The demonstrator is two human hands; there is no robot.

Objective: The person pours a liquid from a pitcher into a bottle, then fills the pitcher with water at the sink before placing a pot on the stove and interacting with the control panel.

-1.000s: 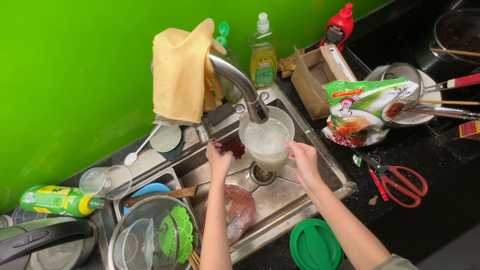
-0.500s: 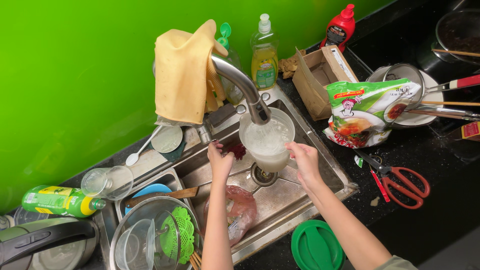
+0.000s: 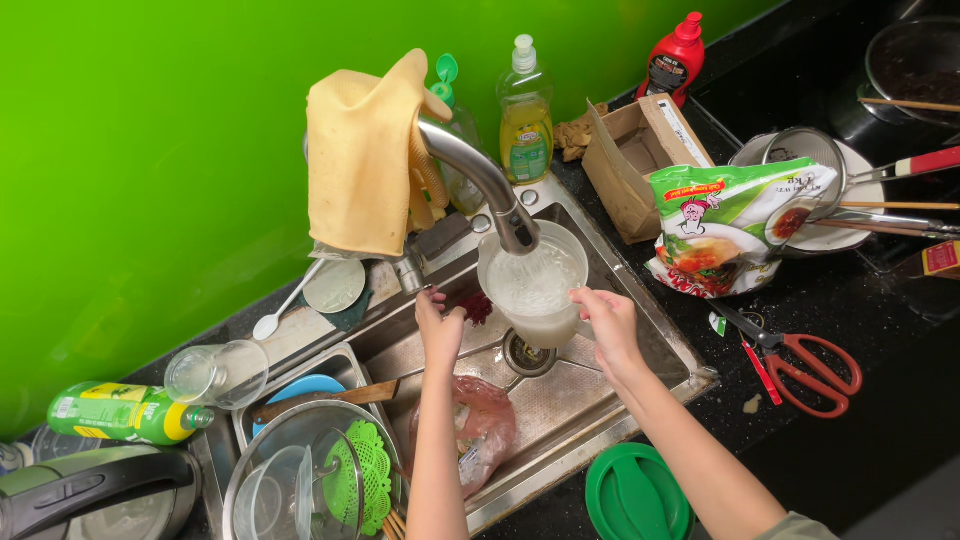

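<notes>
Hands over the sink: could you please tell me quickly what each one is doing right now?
Left hand: closed on a dark red scrubber.
Right hand: holding the clear container under the tap.

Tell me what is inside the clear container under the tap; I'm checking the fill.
The clear container holds cloudy, foamy water almost to the rim. The faucet spout covers part of its rim, and the murk hides anything below the surface.

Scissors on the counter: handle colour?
Red handles on the scissors, right of the sink; head view.
</notes>
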